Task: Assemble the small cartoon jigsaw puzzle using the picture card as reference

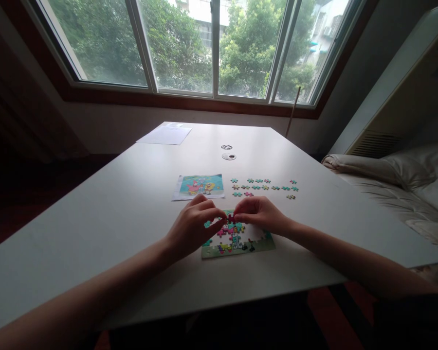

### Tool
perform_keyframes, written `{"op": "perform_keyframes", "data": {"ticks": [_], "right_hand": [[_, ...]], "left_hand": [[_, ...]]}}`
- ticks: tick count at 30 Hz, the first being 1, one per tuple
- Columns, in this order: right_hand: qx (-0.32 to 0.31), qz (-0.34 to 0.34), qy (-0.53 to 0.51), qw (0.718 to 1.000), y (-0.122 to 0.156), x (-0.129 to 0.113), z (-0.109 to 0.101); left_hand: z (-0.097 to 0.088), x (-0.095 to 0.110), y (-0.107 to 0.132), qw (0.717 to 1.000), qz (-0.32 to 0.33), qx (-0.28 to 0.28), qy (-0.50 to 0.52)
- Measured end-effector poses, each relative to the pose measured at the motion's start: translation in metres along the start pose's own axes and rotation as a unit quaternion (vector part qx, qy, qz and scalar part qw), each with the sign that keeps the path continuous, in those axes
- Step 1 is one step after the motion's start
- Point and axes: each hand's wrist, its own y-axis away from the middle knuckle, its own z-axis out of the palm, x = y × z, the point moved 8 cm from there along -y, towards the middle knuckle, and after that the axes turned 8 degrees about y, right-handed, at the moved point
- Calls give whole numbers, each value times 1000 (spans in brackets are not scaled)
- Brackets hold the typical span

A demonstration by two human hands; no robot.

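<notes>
A partly built jigsaw puzzle point(237, 242) lies on the white table point(131, 204) near its front edge. My left hand point(193, 224) rests curled on the puzzle's left side, fingertips pinched toward the middle. My right hand point(259, 214) is curled at the puzzle's upper right, its fingertips pinching a small reddish puzzle piece point(231, 217) right where the two hands meet. Behind the puzzle lies a colourful reference picture point(200, 186). Several loose puzzle pieces point(264, 187) are spread in rows to the right of the picture.
A sheet of paper point(165, 134) lies at the far left of the table. Two round cable ports point(228, 156) sit in the table's middle. A cushioned sofa point(405, 180) stands to the right, with a wide window point(211, 43) behind.
</notes>
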Motion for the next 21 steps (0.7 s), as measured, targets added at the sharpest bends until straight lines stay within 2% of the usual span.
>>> {"op": "perform_keyframes", "data": {"ticks": [3, 5, 8, 10, 14, 21], "right_hand": [[16, -28, 32, 999, 1, -4, -3], [61, -68, 117, 989, 4, -13, -10], [126, -149, 265, 944, 13, -31, -14], [140, -199, 316, 917, 18, -39, -11], [152, -253, 351, 888, 23, -43, -6], [145, -296, 365, 871, 25, -48, 0]], "left_hand": [[-2, 0, 0, 1000, 2, 4, -4], [-5, -1, -1, 1000, 3, 12, -8], [-9, -3, -1, 1000, 4, 24, -16], [-12, -4, 0, 999, 2, 29, -18], [-12, -5, 1, 1000, 1, 27, -15], [-11, -4, 2, 1000, 1, 23, -10]]}}
